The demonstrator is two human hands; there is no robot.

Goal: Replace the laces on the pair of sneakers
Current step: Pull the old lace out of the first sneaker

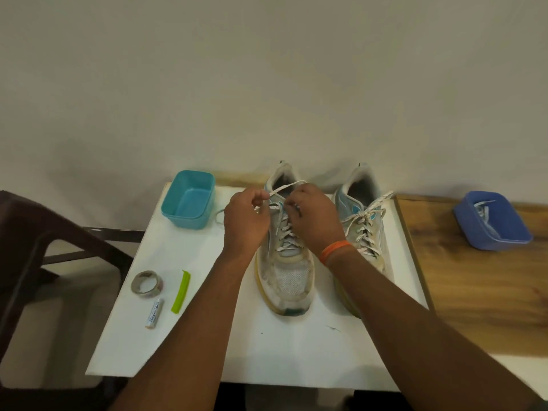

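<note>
Both hands work above the worn white mesh left sneaker [286, 262]: left hand [246, 221] and right hand [314, 218] each pinch its speckled white lace [284, 187]

Dim, soft, perhaps slightly blurred.

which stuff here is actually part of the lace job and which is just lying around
Job: left sneaker, right sneaker, lace, left hand, right hand, blue tub holding laces.

Lying about: teal tub, tape roll, green clip, battery.
</note>
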